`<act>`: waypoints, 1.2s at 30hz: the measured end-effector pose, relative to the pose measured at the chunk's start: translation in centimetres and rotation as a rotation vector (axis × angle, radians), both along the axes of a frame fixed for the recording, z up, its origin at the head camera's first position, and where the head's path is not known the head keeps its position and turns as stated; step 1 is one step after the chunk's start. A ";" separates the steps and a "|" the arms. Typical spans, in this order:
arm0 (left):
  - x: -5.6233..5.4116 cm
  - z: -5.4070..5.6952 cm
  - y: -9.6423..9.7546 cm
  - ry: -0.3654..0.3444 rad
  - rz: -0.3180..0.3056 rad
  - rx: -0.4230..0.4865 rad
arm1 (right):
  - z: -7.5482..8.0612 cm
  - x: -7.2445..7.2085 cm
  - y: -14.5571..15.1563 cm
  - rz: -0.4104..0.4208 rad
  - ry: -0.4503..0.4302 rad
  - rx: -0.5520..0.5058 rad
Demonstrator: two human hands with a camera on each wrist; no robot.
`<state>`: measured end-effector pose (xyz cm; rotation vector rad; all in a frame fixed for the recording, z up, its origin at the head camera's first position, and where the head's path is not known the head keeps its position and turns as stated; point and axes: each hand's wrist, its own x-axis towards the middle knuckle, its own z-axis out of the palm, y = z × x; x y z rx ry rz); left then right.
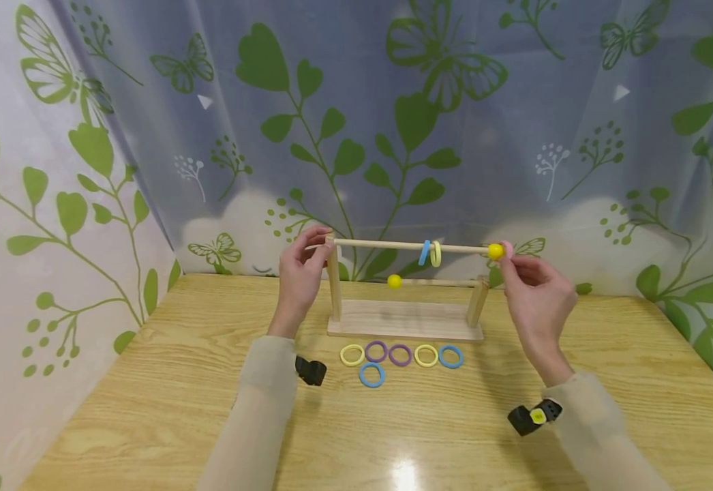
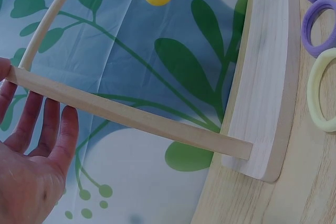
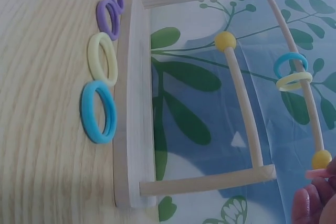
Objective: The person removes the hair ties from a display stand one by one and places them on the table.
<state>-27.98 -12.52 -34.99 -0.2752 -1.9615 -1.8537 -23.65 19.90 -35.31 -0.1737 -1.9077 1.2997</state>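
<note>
A wooden stand [image 1: 405,319] has two posts, each bearing a horizontal rod. My left hand [image 1: 300,273] pinches the top of the taller left post [image 2: 131,109], thumb on one side and fingers on the other. From that post the upper rod [image 1: 381,243] runs right to a yellow ball [image 1: 495,251] at its free end. A blue ring [image 1: 424,252] and a pale yellow ring [image 1: 435,254] hang on this rod. My right hand [image 1: 539,293] pinches a pink ring [image 3: 318,173] right at the ball; whether the ring encircles the ball cannot be told.
In front of the base lie several rings on the wooden table [image 1: 166,382]: purple [image 1: 400,354], pale yellow [image 1: 426,355] and blue [image 1: 450,356]. The shorter right post [image 1: 477,303] carries a lower rod [image 1: 436,282] ending in another yellow ball [image 1: 394,281]. A patterned curtain [image 1: 344,102] hangs behind.
</note>
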 end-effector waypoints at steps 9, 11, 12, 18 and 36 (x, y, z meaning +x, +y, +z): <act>0.0 0.0 -0.1 0.010 0.000 -0.002 | -0.3 0.3 0.7 -0.008 0.005 0.029; 0.0 0.0 -0.1 0.013 0.001 -0.001 | -0.4 0.4 0.8 -0.008 0.006 0.037; 0.0 0.0 -0.1 0.013 0.002 0.000 | -0.5 0.5 0.8 -0.008 0.006 0.042; 0.1 0.1 0.0 0.008 0.010 0.002 | -0.8 1.0 1.2 0.002 -0.025 0.052; 0.1 0.2 0.1 0.012 0.014 0.002 | -1.7 2.3 2.2 0.041 -0.040 0.108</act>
